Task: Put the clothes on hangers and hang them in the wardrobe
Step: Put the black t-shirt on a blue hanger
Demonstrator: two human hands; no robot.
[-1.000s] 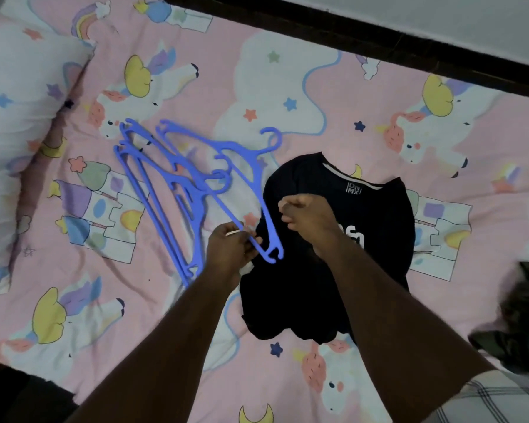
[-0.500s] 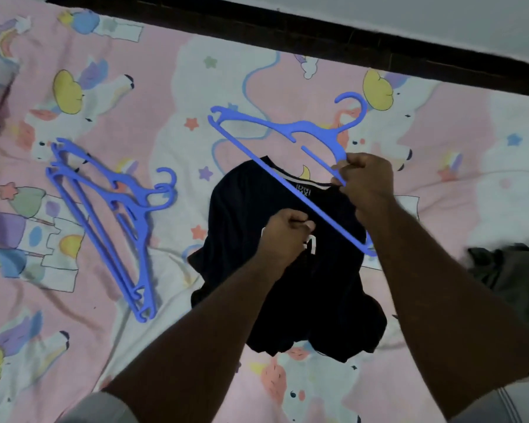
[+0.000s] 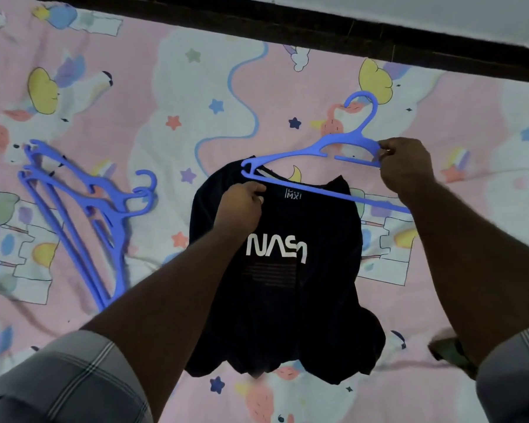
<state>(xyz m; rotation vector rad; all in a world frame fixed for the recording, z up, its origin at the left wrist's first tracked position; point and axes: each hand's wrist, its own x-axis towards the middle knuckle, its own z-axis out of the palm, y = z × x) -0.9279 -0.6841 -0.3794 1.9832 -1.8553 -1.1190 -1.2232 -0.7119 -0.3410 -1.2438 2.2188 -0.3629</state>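
Note:
A dark navy T-shirt point(image 3: 290, 288) with white lettering lies front up on the pink bedsheet, its collar toward the far side. My left hand point(image 3: 242, 206) grips the collar at its left part. My right hand point(image 3: 405, 169) holds a blue plastic hanger point(image 3: 306, 152) by its right shoulder. The hanger hangs just above the collar, hook pointing away from me, and its left tip is at the neck opening beside my left hand.
A pile of spare blue hangers point(image 3: 86, 209) lies on the bed point(image 3: 165, 87) to the left of the shirt. A dark wooden bed frame point(image 3: 318, 29) runs along the far edge. Dark olive cloth point(image 3: 449, 352) shows at the right, behind my forearm.
My right hand brought the hanger down and toward the collar, turning it more level. My left hand moved up from the shirt's chest to grip the collar.

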